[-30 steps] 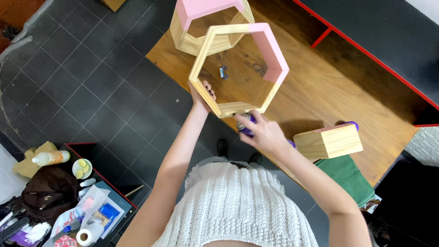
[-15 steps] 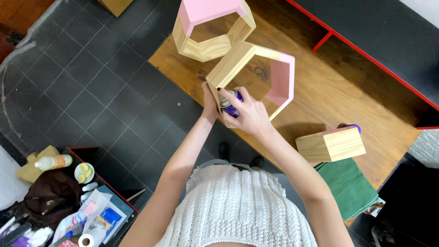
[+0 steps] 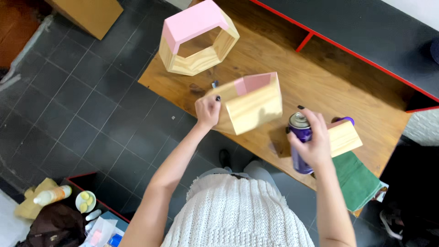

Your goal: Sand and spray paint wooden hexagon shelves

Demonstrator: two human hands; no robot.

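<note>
Only the head view here, looking straight down over the person's white knit top (image 3: 238, 215).

The left hand (image 3: 208, 111) has its grip closed on the edge of a wooden hexagon shelf (image 3: 249, 104), fingers wrapped over the near rim. That shelf is lifted and tilted on its side above the wooden counter (image 3: 320, 82), so you mostly see its plain wood outer panels, with a bit of pink showing on the inner face at the top.

The right hand (image 3: 315, 142) is wrapped tight around a purple spray can (image 3: 299, 142), held upright with its silver top showing, index finger up near the nozzle. The can is just to the right of the held shelf, not touching it as far as I can tell.

A second hexagon shelf (image 3: 197, 39) sits on the far left end of the counter, pink on its upper face and raw wood elsewhere. Right behind the can hand there's a small wooden block (image 3: 345, 137) with something purple poking out behind it. A green cloth (image 3: 356, 180) hangs off the near edge of the counter.

Down at the lower left, on the dark tiled floor (image 3: 73, 105), there's a box of odds and ends: a bottle (image 3: 52, 195), a small dish and a dark bag.
</note>
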